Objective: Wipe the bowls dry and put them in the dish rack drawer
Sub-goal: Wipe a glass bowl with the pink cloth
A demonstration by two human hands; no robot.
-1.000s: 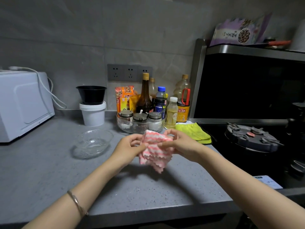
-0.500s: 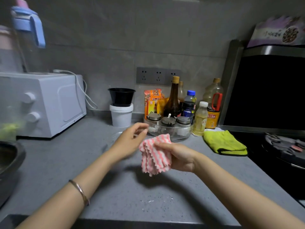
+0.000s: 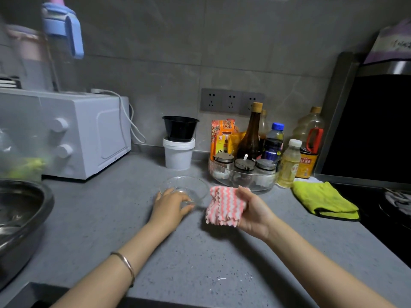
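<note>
While your R hand grips pink-striped cloth, L hand touches near rim of glass bowl, mid grey countertop by tiled wall; L grip unclear. Steel basin, left, cut off.

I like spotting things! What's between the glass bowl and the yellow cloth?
The pink cloth, held in the right hand, lies between the bowl and the yellow cloth. The head view shows it.
</note>
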